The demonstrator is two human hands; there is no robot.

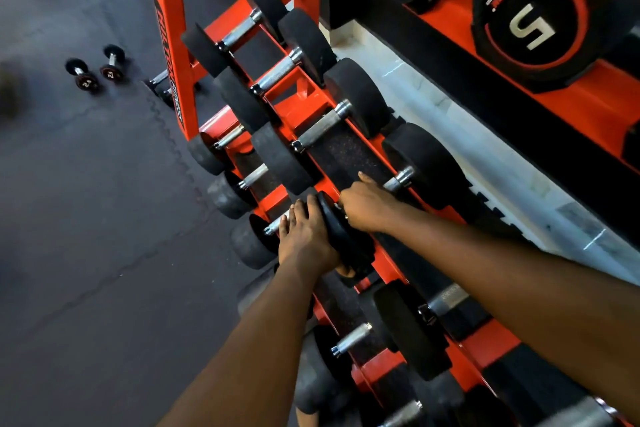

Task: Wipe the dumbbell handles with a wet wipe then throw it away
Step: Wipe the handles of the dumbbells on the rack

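Both are gripping a dumbbell point(341, 232) on the rack point(166, 10)
Left hand point(304, 239) is clasping its end, right hand point(367, 208) is wrapping its handle point(398, 181)

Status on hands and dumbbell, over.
Left hand grips near head of dumbbell. Right hand curled round its handle. Wet wipe not in sight. Nothing blocking.

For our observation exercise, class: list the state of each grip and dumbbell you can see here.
dumbbell, held at the top shelf of the rack.
left grip, wrapped over its near head.
right grip, curled round its handle.
floor dumbbells, lying off the rack.
wet wipe, not visible.
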